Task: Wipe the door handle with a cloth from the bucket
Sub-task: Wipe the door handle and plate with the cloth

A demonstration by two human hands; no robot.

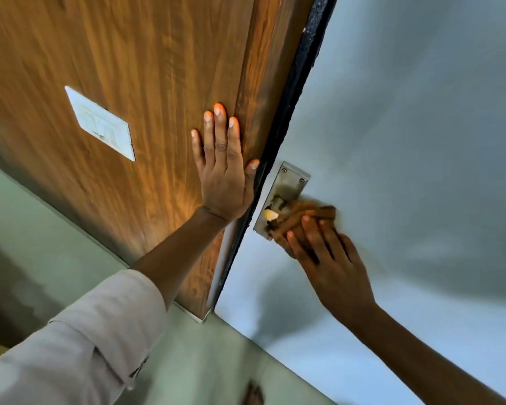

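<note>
Stage: wiping under way, cloth point(304, 219) already on door handle point(278, 204) | Right hand point(324, 252) pressed cloth against handle plate (motion-blurred) | Left hand point(224, 171) flat, fingers spread, on wooden panel point(114, 54) | Remaining: finishing wipe; bucket unseen.

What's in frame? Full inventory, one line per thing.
wood panel: 1, brown grain, upper left
switch plate: 1, white, on the wood panel
door: 1, pale grey-blue, right half
door edge strip: 1, black, between panel and door
handle plate: 1, silver metal, screwed to the door near its edge
cloth: 1, brown, blurred, pressed over the handle
floor: greenish, bottom
sleeve: 1, white, left forearm
left hand: flat, open, on the wood panel
right hand: holds the cloth against the handle
</note>
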